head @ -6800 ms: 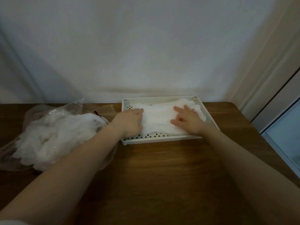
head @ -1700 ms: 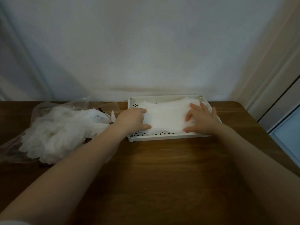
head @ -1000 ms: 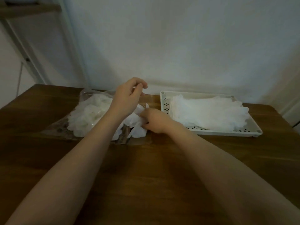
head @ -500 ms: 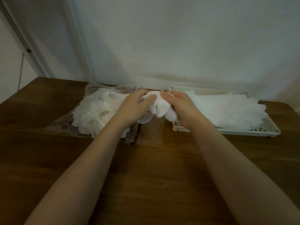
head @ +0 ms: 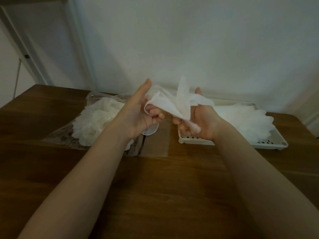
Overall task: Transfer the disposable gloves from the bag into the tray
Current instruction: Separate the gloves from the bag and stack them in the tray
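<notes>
Left hand: grip clenched on one end of a thin, translucent white disposable glove, fingers curled round the film, thumb extended upward. Right hand: grip likewise grasping the other end, fingers curled on a bunched portion. I record the glove as held in the air between both hands, partly spread, clear of the desk and above the gap between bag and tray.

Change noted: a second ago both hands were low at the mouth of the bag, working a glove free; half a second ago the bundle was still crumpled between them. It is now lifted and being drawn open. I judge this as the straightening step before placement.

Outward: the clear, crinkled plastic bag lies toward the desk's far left, with a heap of white gloves remaining inside it. The shallow, perforated, cream plastic tray sits toward the far right edge of the brown wooden desk, carrying a flattened stack of white gloves.

Assessment: transfer is partway; a considerable quantity is left in the bag. Next move calls for laying this glove flat onto the stack. Risk: the light film may cling or fold back.
</notes>
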### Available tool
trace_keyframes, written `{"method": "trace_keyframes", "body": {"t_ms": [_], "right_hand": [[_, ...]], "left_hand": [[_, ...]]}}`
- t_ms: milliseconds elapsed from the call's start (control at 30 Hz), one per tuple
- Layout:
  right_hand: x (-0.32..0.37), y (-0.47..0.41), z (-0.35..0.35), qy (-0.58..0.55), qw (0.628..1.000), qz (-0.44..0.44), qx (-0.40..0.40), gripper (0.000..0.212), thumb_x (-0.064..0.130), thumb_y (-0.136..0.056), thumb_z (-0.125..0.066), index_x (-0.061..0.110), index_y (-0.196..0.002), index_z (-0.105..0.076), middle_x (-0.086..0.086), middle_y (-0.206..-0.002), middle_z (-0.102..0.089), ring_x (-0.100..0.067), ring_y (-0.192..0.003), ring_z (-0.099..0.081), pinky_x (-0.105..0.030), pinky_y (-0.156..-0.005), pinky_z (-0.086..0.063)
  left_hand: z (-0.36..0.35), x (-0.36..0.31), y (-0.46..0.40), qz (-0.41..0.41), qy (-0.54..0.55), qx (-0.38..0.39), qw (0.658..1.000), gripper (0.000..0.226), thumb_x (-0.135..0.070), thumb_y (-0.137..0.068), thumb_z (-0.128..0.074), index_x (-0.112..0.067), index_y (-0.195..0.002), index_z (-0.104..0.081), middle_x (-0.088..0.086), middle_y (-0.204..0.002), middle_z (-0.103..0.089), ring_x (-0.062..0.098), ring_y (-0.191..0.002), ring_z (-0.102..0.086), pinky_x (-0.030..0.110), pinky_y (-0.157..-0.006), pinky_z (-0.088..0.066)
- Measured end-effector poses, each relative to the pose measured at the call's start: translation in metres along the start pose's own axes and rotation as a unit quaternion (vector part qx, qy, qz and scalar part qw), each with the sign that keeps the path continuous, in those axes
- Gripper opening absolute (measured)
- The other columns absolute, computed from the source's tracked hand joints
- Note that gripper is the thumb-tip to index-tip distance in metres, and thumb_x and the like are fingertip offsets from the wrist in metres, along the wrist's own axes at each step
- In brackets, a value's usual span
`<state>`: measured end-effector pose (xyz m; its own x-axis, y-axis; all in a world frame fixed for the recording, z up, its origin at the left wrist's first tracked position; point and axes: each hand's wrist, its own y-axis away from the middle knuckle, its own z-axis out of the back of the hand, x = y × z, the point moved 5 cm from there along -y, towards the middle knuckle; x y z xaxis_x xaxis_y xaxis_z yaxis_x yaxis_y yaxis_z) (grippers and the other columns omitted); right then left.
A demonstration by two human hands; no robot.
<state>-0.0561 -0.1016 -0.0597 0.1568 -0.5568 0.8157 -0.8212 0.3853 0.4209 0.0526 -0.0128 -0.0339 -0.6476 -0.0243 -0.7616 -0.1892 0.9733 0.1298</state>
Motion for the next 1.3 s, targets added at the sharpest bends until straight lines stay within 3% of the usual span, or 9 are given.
{"method": "trace_keyframes", "body": {"t_ms": [167,233,300,500,633,767,933,1100,1300], "right_hand": [[0.006,0.026,0.005,0.013,0.996,0.005,0.083,0.115,0.086,-0.059,-0.048,0.005,-0.141,-0.040,-0.028,-0.134,-0.049,-0.039,-0.108,-0.054,-0.052,-0.091,-0.046],[0.008,0.038,0.000,0.059,0.988,-0.022,0.143,0.122,0.077,-0.048,-0.072,-0.004,-0.135,-0.045,-0.019,-0.125,-0.056,-0.032,-0.102,-0.054,-0.046,-0.088,-0.047],[0.012,0.043,0.003,0.047,0.988,-0.001,0.146,0.080,0.066,-0.065,-0.068,0.001,-0.111,-0.063,0.006,-0.101,-0.066,-0.016,-0.084,-0.062,-0.036,-0.078,-0.052],[0.018,0.064,0.041,0.136,0.975,0.177,0.015,0.017,0.013,-0.089,-0.056,0.002,-0.101,-0.060,-0.011,-0.103,-0.065,-0.025,-0.096,-0.061,-0.038,-0.087,-0.051],[0.031,0.090,0.050,0.033,0.965,0.261,0.019,0.019,0.015,-0.083,-0.049,0.004,-0.087,-0.064,-0.008,-0.091,-0.068,-0.027,-0.105,-0.059,-0.038,-0.093,-0.047],[0.033,0.112,0.061,0.068,0.972,0.224,0.008,0.032,0.017,-0.090,-0.041,0.011,-0.060,-0.052,0.000,-0.049,-0.049,-0.013,-0.055,-0.056,-0.027,-0.069,-0.052],[0.038,0.114,0.073,0.382,0.866,0.225,-0.231,0.029,0.041,-0.093,-0.051,0.017,-0.088,-0.066,0.005,-0.078,-0.070,-0.011,-0.080,-0.067,-0.037,-0.097,-0.047],[0.039,0.116,0.039,0.376,0.880,0.260,-0.129,0.020,0.031,-0.092,-0.058,0.017,-0.103,-0.067,0.003,-0.098,-0.070,-0.007,-0.091,-0.065,-0.022,-0.086,-0.049],[0.051,0.125,0.053,0.240,0.924,0.279,-0.109,0.013,0.015,-0.087,-0.063,0.013,-0.074,-0.065,0.002,-0.073,-0.067,-0.011,-0.071,-0.064,-0.026,-0.069,-0.054]], "left_hand": [[-0.022,-0.001,0.010,0.020,-0.161,0.033,0.986,0.013,0.001,-0.091,-0.043,-0.004,-0.092,-0.054,-0.001,-0.053,-0.048,0.005,-0.049,-0.040,0.018,-0.055,-0.050],[-0.030,0.002,0.011,0.027,-0.171,0.037,0.984,0.013,0.003,-0.087,-0.043,-0.004,-0.089,-0.054,0.002,-0.057,-0.046,0.007,-0.052,-0.039,0.019,-0.055,-0.051],[-0.035,0.004,0.010,0.035,-0.208,0.017,0.977,0.013,0.002,-0.090,-0.043,-0.005,-0.087,-0.054,0.002,-0.059,-0.045,0.008,-0.051,-0.038,0.018,-0.051,-0.050],[-0.053,0.007,0.011,0.033,-0.335,-0.045,0.941,0.008,-0.016,-0.091,-0.058,-0.008,-0.093,-0.059,-0.005,-0.051,-0.053,0.005,-0.041,-0.035,0.016,-0.040,-0.035],[-0.057,-0.001,0.010,-0.022,-0.357,-0.095,0.929,0.011,-0.023,-0.092,-0.058,-0.013,-0.089,-0.061,0.001,-0.079,-0.055,0.012,-0.064,-0.049,0.026,-0.063,-0.046],[-0.065,-0.007,0.005,-0.080,-0.371,-0.112,0.918,0.017,-0.030,-0.091,-0.058,-0.015,-0.090,-0.065,0.001,-0.094,-0.066,0.019,-0.094,-0.061,0.037,-0.097,-0.045],[-0.103,-0.001,0.002,-0.120,-0.385,-0.043,0.914,0.029,-0.026,-0.095,-0.051,-0.013,-0.070,-0.055,-0.011,-0.051,-0.058,0.004,-0.051,-0.056,0.018,-0.060,-0.047],[-0.128,0.005,-0.001,-0.129,-0.457,-0.005,0.880,0.032,-0.030,-0.095,-0.051,-0.017,-0.066,-0.054,-0.010,-0.054,-0.054,0.003,-0.050,-0.051,0.015,-0.053,-0.043],[-0.129,-0.003,-0.008,-0.161,-0.419,-0.037,0.893,0.025,-0.020,-0.092,-0.057,-0.010,-0.070,-0.061,-0.003,-0.056,-0.060,0.009,-0.050,-0.056,0.018,-0.051,-0.045]]}}
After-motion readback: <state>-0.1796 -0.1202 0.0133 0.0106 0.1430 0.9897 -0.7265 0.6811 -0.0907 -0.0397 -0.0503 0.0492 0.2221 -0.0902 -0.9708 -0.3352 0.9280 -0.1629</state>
